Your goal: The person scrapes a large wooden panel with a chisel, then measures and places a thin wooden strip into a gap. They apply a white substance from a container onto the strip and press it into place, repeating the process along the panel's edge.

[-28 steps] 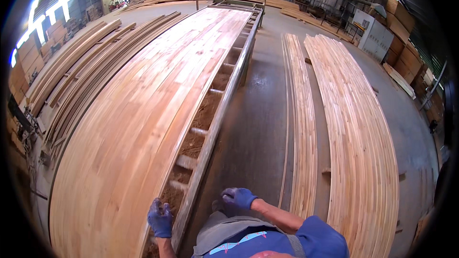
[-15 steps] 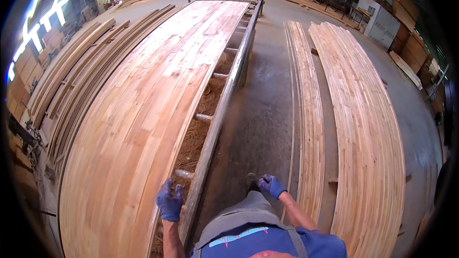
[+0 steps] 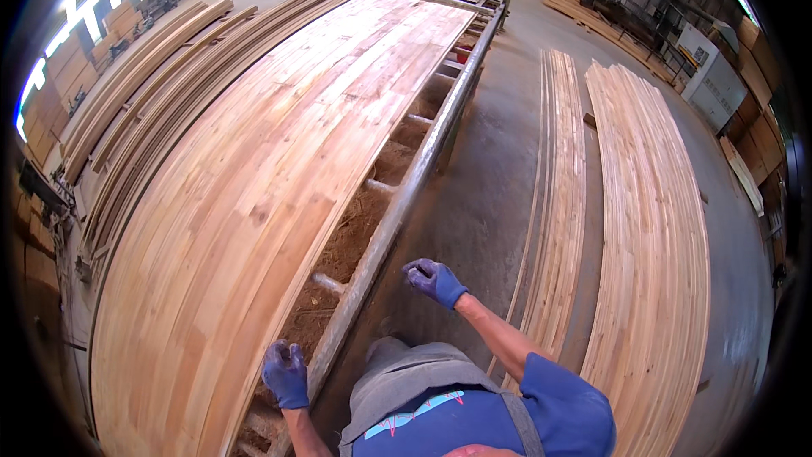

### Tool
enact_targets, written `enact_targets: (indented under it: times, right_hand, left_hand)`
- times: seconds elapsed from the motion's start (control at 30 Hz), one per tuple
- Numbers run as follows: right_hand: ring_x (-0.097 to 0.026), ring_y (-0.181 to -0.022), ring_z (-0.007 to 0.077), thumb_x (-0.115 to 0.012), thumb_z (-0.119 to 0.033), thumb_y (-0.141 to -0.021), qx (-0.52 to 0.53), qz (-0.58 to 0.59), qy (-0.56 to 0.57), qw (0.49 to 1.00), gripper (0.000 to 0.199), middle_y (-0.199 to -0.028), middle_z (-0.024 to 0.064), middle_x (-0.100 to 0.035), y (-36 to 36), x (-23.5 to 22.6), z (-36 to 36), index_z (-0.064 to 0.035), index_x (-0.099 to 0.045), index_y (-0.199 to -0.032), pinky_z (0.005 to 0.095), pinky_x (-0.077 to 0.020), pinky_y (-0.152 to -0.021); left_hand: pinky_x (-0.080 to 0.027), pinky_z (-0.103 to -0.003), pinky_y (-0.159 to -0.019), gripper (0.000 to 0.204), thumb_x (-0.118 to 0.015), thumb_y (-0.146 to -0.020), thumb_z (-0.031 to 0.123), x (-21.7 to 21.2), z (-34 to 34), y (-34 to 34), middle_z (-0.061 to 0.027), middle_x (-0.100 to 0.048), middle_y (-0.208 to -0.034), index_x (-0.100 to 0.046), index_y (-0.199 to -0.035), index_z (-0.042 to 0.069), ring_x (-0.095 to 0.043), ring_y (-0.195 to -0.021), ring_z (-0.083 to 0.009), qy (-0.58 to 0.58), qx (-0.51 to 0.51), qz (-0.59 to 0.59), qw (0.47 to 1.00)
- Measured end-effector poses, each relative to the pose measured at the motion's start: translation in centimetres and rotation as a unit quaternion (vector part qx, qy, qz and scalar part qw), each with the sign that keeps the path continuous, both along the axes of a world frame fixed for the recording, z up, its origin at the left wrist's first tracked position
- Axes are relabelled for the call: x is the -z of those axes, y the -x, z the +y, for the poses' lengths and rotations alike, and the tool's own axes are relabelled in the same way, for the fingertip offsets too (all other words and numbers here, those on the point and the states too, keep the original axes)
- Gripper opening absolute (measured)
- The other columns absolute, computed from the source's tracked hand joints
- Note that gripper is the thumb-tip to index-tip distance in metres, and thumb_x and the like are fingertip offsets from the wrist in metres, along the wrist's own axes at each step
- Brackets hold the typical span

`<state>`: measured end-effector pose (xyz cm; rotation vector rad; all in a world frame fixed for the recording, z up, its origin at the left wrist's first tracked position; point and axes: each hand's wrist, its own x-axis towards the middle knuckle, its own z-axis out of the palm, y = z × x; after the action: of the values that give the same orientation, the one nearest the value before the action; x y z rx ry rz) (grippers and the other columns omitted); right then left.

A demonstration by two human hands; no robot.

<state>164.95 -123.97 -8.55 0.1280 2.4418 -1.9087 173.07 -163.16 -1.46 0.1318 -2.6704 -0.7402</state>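
Observation:
A long wooden panel (image 3: 228, 228), made up of many strips, lies on a metal roller frame (image 3: 372, 262). My left hand (image 3: 286, 374), in a blue glove, is at the panel's near right edge, above the gap by the frame rail. Its fingers are bent, with the thumb apart, and nothing shows in them. My right hand (image 3: 437, 281), also gloved in blue, hangs in the air to the right of the rail. Its fingers are curled together and no held thing is visible.
Sawdust (image 3: 353, 233) lies between the rollers. Long timber strips (image 3: 169, 110) are stacked left of the panel. On the right, narrow strips (image 3: 562, 195) and a wider stack of boards (image 3: 651, 245) lie near the floor. A grey cabinet (image 3: 710, 76) stands far right.
My right hand has swung left and forward, toward the frame rail. My left hand remains near the panel's edge. The view has shifted somewhat, and the panel looks unmoved on the frame.

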Motion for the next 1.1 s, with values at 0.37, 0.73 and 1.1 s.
enact_targets:
  times: [0.37, 0.73, 1.1]
  right_hand:
    - [-0.064, -0.059, 0.0154, -0.061, -0.024, -0.095, 0.114, -0.086, 0.205, 0.968, 0.026, -0.082, 0.0080, -0.069, 30.1, -7.7, 15.6, -0.0024, -0.066, -0.108, 0.0301, -0.0539, -0.055]
    - [-0.066, -0.055, 0.0272, -0.051, -0.033, -0.099, 0.177, -0.211, 0.114, 0.954, 0.033, -0.083, 0.0174, -0.072, 71.0, 1.3, 38.1, -0.0024, -0.064, -0.098, 0.0373, -0.0508, -0.046]
    - [-0.070, -0.068, 0.0186, -0.060, -0.021, -0.090, 0.090, -0.225, 0.032, 0.970, 0.020, -0.077, 0.0063, -0.073, 79.6, 4.7, 42.9, -0.0091, -0.072, -0.080, 0.0342, -0.0537, -0.056]
  left_hand:
    - [-0.052, -0.038, -0.067, 0.013, -0.073, -0.085, 0.017, 0.6, 16.2, 18.7, -0.0121, -0.068, -0.079, -0.068, -0.090, 0.006, -0.065, -0.068, -0.0268, -0.054, -0.010, -0.036, 0.998]
    - [-0.051, -0.035, -0.066, 0.013, -0.070, -0.088, 0.016, 0.7, 31.4, 32.3, -0.0101, -0.065, -0.075, -0.066, -0.088, 0.003, -0.062, -0.066, -0.0231, -0.111, -0.164, -0.075, 0.977]
    - [-0.051, -0.039, -0.075, 0.022, -0.062, -0.098, 0.019, -0.6, 40.0, 36.6, -0.0156, -0.068, -0.090, -0.067, -0.097, -0.003, -0.064, -0.081, -0.0270, -0.038, -0.133, -0.120, 0.983]
